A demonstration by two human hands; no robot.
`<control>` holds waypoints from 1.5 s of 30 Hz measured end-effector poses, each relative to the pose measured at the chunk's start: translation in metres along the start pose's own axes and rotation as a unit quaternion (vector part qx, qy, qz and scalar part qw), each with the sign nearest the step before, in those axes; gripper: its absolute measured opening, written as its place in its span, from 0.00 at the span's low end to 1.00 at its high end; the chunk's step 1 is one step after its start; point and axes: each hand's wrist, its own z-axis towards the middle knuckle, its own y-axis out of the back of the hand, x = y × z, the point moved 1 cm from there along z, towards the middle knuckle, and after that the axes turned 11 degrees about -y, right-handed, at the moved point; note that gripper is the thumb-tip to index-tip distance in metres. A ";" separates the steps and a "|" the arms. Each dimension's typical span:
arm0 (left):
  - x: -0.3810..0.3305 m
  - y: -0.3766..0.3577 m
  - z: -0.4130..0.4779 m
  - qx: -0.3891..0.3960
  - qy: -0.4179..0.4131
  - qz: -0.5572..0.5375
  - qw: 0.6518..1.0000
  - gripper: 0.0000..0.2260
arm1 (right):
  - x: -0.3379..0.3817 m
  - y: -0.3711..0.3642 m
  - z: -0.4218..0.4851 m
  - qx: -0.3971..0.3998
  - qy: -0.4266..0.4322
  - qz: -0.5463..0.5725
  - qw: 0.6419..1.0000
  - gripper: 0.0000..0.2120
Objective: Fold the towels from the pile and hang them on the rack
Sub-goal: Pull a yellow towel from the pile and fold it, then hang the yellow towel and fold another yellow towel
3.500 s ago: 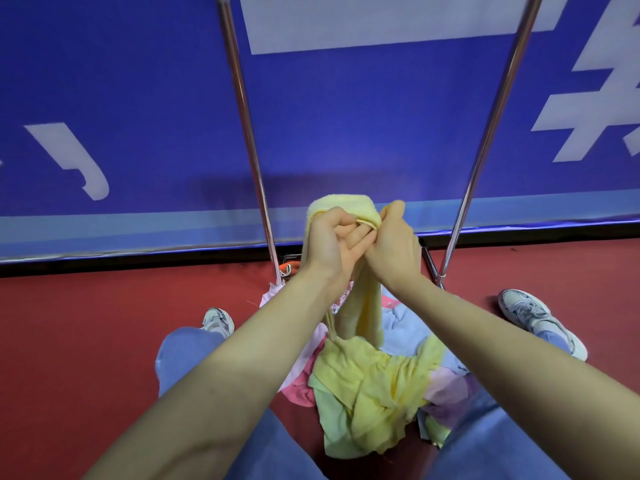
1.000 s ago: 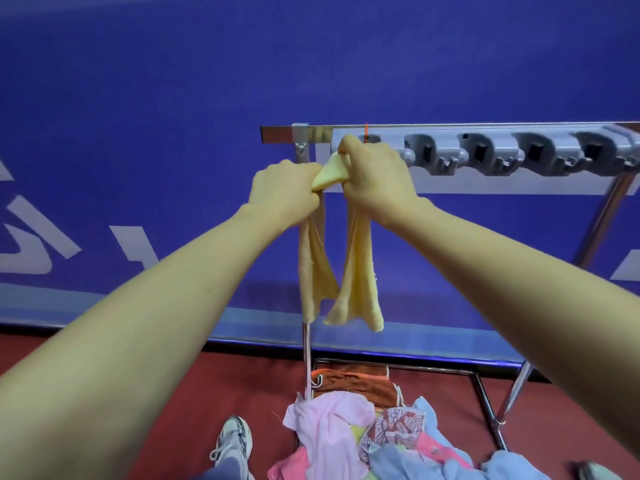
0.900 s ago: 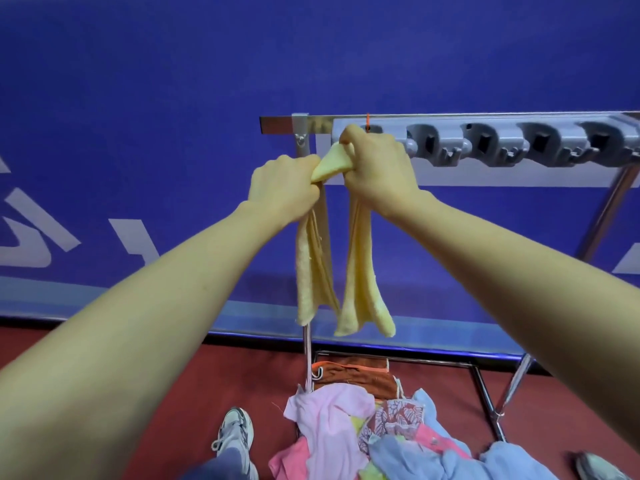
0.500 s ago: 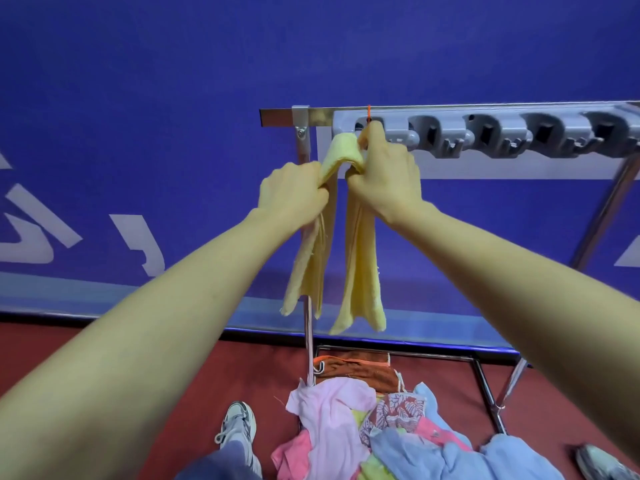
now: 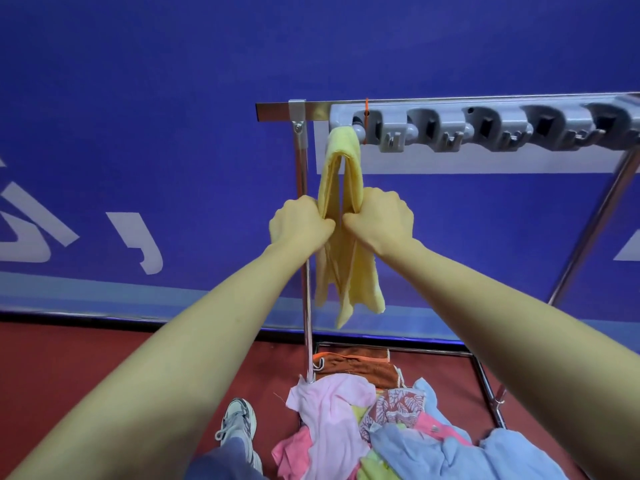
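Observation:
A folded yellow towel (image 5: 341,157) hangs over the leftmost peg of the grey rack (image 5: 485,128), its two halves falling side by side. My left hand (image 5: 299,225) grips the left half about midway down. My right hand (image 5: 379,221) grips the right half at the same height. The towel's loose ends dangle below both fists. The pile of towels (image 5: 374,427), pink, blue, patterned and light green, lies on the floor under the rack.
The rack stands on chrome poles (image 5: 304,244) against a blue wall with white marks. Several grey clips to the right hold nothing. A brown towel (image 5: 353,365) lies on the rack's base. My shoe (image 5: 237,419) stands on the red floor left of the pile.
The towel's fold has gone onto the rack's left peg. Both hands have slid down from its top to the middle of the two hanging halves.

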 end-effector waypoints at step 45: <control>0.005 -0.481 -0.375 0.654 -0.022 -0.087 0.751 0.12 | -0.476 -0.252 -0.350 0.547 -0.317 -0.142 0.761 0.14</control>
